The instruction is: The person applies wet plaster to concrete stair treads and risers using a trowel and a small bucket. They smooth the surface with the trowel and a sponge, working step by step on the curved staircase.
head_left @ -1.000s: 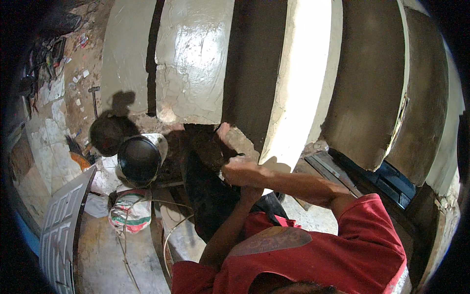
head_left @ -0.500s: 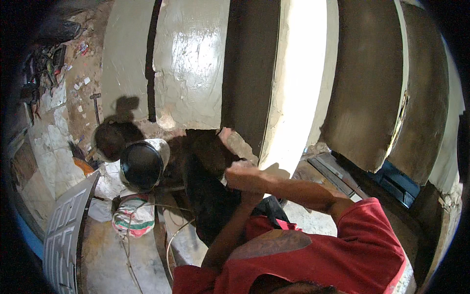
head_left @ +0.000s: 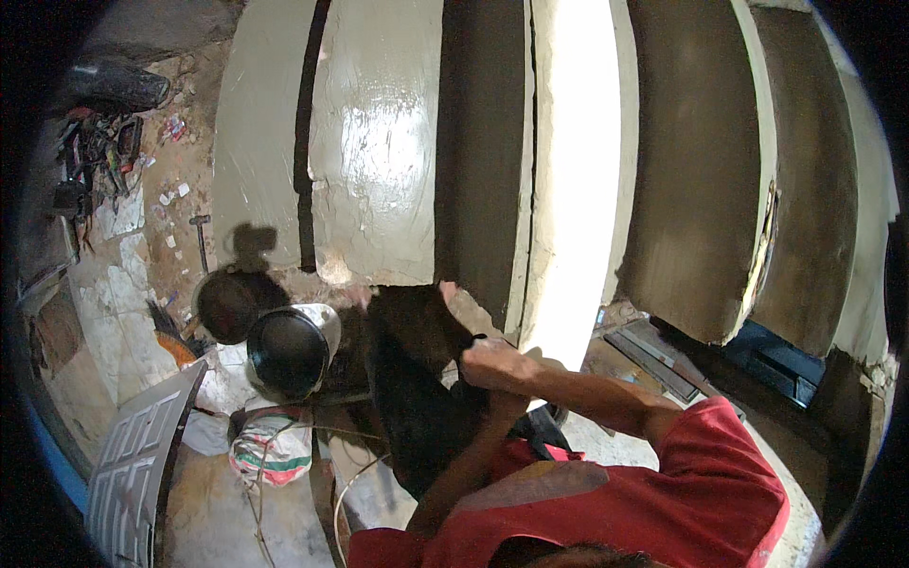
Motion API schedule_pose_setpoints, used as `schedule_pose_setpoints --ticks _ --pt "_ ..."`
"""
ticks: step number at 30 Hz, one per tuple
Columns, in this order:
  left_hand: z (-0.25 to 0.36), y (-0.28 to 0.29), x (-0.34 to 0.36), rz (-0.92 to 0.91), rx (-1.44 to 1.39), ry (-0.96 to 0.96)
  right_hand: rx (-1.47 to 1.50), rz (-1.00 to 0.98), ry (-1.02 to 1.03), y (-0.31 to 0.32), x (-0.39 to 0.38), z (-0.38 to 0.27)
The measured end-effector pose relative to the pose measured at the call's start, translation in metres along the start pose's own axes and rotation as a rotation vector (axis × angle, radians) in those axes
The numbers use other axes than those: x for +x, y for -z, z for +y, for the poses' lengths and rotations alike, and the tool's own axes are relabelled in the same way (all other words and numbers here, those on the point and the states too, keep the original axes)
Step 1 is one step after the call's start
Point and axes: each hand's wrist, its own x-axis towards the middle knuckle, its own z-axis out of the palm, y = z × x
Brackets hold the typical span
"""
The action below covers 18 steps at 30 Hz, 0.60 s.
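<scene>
Leftmost, we find a dark round shape [head_left: 226, 308] too shadowed for us to call a vessel. Next, a crumpled white bag [head_left: 272, 451] with red and green bands lies below a dark-mouthed bucket [head_left: 289, 331], whose contents we cannot make out. Our right hand [head_left: 494, 364] is curled tight, though we cannot tell what it grips; our left hand [head_left: 507, 401], mostly hidden behind it, leaves its grip unreadable. Just right stands a brightly lit column [head_left: 579, 189]. Since half a second ago, bucket and hands have shifted down and rightward in view.
</scene>
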Motion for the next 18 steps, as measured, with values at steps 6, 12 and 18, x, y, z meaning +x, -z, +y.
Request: schedule_pose_setpoints --ticks 6,12,18 --pt "0.067 -0.011 -0.017 -0.042 -0.139 -0.097 -0.167 -0.002 0.142 -0.005 -0.038 0.029" --pt "0.149 -0.03 -0.039 -0.158 -0.148 -0.146 0.153 0.835 0.363 0.053 -0.168 0.027" --pt "0.246 -0.028 -0.08 -0.286 -0.064 -0.195 0.134 1.068 0.004 0.083 -0.356 0.022"
